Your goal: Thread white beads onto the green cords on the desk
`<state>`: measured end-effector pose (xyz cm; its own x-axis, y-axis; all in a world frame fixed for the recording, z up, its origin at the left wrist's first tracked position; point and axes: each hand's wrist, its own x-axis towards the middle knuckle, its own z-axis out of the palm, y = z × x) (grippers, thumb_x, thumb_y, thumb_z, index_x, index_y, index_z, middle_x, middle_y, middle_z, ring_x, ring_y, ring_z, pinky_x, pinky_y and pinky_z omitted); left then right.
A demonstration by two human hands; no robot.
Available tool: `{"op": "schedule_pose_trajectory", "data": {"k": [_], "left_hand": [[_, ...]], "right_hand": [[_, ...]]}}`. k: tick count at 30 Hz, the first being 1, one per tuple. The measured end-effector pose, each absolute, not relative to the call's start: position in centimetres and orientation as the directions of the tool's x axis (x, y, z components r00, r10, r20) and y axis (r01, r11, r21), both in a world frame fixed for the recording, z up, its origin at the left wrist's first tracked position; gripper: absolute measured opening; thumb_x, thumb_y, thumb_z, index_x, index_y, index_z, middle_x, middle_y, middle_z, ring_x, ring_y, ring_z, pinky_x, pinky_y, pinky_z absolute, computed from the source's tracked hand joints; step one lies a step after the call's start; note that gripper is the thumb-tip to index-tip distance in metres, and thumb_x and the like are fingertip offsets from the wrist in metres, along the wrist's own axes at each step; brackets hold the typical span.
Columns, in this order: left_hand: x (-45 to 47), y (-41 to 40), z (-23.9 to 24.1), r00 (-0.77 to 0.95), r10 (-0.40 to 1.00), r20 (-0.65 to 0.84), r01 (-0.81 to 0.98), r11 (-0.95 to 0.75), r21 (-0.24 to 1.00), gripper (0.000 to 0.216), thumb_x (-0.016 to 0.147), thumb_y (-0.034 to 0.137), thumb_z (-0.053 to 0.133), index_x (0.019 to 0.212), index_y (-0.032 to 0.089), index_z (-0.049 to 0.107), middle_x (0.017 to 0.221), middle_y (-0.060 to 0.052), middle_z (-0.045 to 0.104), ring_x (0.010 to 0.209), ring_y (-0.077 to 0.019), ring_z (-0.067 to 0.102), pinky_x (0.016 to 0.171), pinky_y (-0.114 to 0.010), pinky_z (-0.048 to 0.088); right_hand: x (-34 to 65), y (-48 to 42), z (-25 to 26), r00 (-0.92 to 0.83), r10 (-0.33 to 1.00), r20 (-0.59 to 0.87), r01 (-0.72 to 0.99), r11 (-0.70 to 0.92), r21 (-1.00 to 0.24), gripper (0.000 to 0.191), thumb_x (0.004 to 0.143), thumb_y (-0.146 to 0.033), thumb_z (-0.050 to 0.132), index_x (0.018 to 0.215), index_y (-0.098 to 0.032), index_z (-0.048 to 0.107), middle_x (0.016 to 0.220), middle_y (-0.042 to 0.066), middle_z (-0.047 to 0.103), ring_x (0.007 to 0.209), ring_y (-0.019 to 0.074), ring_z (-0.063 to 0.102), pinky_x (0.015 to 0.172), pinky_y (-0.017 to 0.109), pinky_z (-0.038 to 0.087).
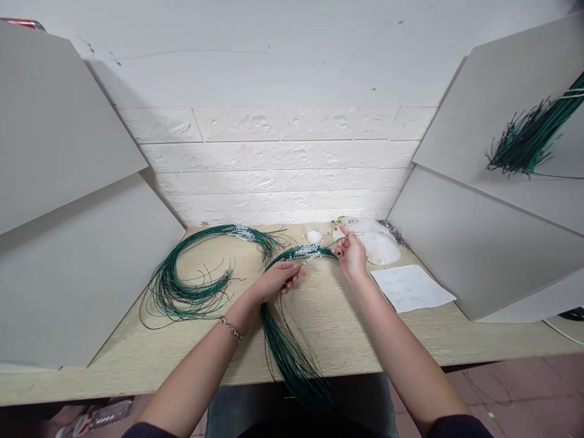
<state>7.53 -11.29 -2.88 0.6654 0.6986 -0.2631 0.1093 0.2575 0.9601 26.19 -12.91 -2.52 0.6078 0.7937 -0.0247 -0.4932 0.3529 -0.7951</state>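
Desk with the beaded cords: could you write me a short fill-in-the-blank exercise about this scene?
1. The bracelet is on the ____ wrist.
2. The beads on the cords are ____ in colour.
3. The paper sheet lies beside the ____ arm.

Missing words: left; white; right.
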Motion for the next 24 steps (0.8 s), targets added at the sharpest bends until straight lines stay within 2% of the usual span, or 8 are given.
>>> {"op": "schedule_pose_trajectory", "data": {"k": [12,20,24], "left_hand": [[7.44,-11.28,-2.83,0.674,0.692,-0.257,0.132,0.230,0.964,0.032,0.071,0.041,0.056,0.077,0.009,0.058,0.056,0.003,0.043,0.040,-0.0023,0.034,0.033,-0.016,0.023],[7.41,-11.35,-2.79,0.694,0.671,-0.261,0.132,0.238,0.962,0.033,0.069,0.042,0.058,0.073,0.009,0.059,0.054,0.001,0.046,0.041,-0.0035,0.037,0.035,-0.016,0.026],[7.36,-11.36,-2.70,0.704,0.658,-0.265,0.132,0.246,0.960,0.033,0.069,0.041,0.058,0.074,0.009,0.059,0.055,0.001,0.047,0.041,-0.0040,0.038,0.035,-0.016,0.027]], "right_hand": [[26.40,-12.96,-2.33,0.612,0.790,-0.022,-0.470,0.342,-0.814,0.042,0.072,-0.043,0.051,0.101,-0.013,0.054,0.045,-0.009,0.029,0.040,0.0049,0.028,0.040,0.018,0.032],[26.49,-13.17,-2.03,0.610,0.791,-0.043,-0.482,0.328,-0.813,0.042,0.075,-0.040,0.047,0.106,-0.012,0.052,0.047,-0.009,0.028,0.041,0.0049,0.026,0.041,0.018,0.032],[26.61,-13.13,-2.02,0.607,0.794,-0.040,-0.483,0.328,-0.812,0.044,0.073,-0.043,0.050,0.104,-0.013,0.053,0.046,-0.009,0.027,0.040,0.0048,0.025,0.041,0.018,0.031]]}}
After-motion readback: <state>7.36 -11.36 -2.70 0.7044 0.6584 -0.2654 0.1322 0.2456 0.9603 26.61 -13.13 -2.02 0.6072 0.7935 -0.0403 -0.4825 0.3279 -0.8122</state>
